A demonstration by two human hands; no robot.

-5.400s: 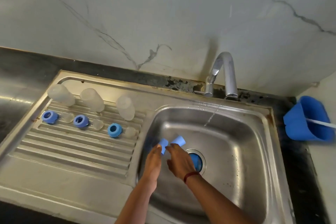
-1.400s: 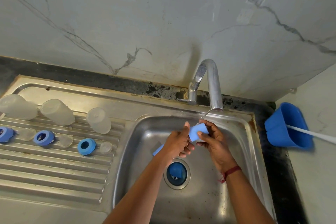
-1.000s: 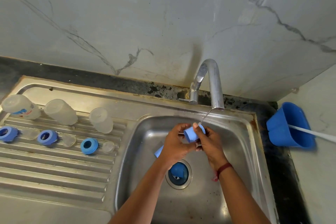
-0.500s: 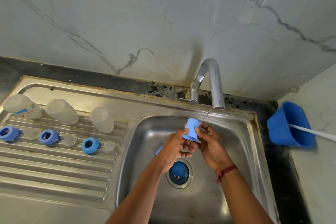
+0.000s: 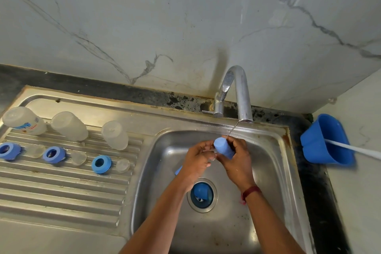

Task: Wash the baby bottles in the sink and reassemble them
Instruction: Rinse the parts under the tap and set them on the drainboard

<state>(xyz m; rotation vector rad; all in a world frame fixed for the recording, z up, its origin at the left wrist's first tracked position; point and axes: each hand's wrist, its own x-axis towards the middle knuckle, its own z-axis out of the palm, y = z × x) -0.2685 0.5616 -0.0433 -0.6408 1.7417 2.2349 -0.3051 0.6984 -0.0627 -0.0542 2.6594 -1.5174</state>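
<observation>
Under the tap's thin water stream, my right hand (image 5: 237,159) grips a blue bottle cap (image 5: 223,147), tilted with its closed end up. My left hand (image 5: 196,158) curls its fingers against the cap's left side. A second blue cap (image 5: 178,170) peeks out behind my left wrist. A third blue cap (image 5: 201,191) lies on the drain. On the drainboard (image 5: 61,192) stand three clear bottles (image 5: 69,126) upside down, with three blue rings (image 5: 101,164) and three clear nipples (image 5: 123,165) in front of them.
The chrome tap (image 5: 239,93) arches over the back of the steel sink (image 5: 274,171). A blue holder (image 5: 326,142) with a white handle in it hangs on the right wall. A marble wall stands behind.
The cap was upright under the stream half a second ago. It is now tipped over to the right in my right hand, and both hands have shifted slightly around it.
</observation>
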